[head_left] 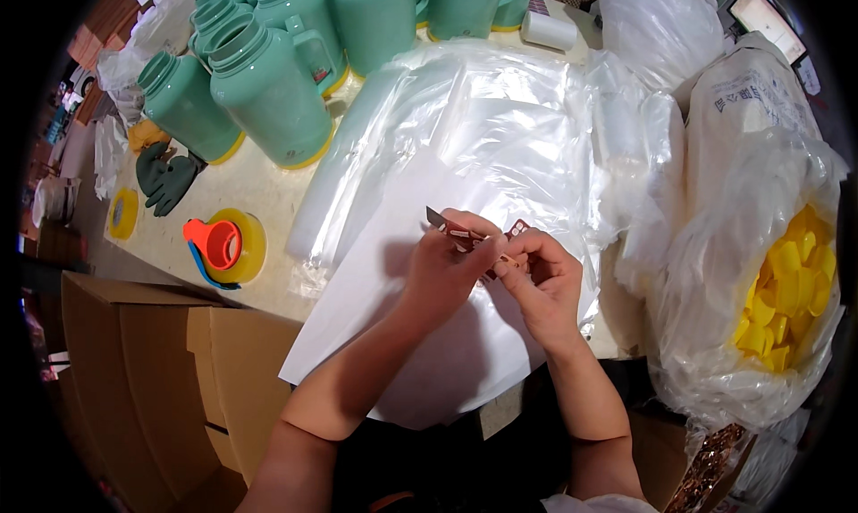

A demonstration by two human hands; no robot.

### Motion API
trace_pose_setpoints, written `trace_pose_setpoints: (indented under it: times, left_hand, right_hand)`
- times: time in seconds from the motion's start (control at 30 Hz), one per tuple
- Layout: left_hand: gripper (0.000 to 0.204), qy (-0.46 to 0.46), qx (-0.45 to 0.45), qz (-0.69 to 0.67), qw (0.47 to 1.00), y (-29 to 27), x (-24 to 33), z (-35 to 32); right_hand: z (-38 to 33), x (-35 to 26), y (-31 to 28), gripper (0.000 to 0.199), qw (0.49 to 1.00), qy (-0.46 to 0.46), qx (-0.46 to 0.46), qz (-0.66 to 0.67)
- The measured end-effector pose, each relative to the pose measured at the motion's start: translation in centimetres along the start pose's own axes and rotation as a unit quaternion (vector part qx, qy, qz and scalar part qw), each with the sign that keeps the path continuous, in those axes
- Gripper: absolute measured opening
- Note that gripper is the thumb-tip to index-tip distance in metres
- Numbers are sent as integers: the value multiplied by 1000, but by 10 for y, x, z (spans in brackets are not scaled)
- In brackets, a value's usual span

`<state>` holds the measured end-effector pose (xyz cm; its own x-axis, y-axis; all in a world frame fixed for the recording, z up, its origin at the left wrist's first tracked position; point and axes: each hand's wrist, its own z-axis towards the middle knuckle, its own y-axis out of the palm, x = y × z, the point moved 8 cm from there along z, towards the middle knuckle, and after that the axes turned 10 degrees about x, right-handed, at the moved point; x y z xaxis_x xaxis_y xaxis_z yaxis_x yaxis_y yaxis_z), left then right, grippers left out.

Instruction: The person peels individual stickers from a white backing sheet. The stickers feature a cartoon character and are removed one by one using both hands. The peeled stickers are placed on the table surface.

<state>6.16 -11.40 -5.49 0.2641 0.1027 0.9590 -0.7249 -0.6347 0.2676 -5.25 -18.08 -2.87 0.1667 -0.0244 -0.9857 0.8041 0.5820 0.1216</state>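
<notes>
Over a large white paper sheet [357,334], my hands meet with fingertips nearly touching. My left hand [447,267] is closed on a small reddish-brown printed sheet [461,236] with pale marks, perhaps of stickers; one dark corner sticks out past the fingers. My right hand [543,285] pinches at the same piece, whose other end [517,229] shows above the fingers. What lies between the fingertips is too small to make out. Beneath and beyond the paper spreads a stack of clear plastic bags [500,129].
Several green jugs [273,102] with yellow bases stand far left. Nearer are a dark glove [165,178], a yellow tape roll [239,245] and an orange ring-shaped piece [214,242]. A cardboard box [161,370] stands lower left; a plastic sack [697,334] holds yellow parts at right.
</notes>
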Motion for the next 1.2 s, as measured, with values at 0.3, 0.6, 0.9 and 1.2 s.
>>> trace_pose_setpoints:
  times: [0.3,0.6,0.9,1.2]
  left_hand:
    - [13,115,39,87,989,-10,22,2]
    - [12,144,27,149,978,-15,17,0]
    - [14,176,-40,131,975,-4,41,-2]
    - [16,-69,-54,-77,993,-4,13,-1]
  right_hand:
    - [4,1,1,12,985,79,64,143]
    - [-4,-32,-2,15,965,-164,66,-193]
    - [0,17,-5,16,967,141,40,207]
    - [-11,30,19,17,872,296,-24,390]
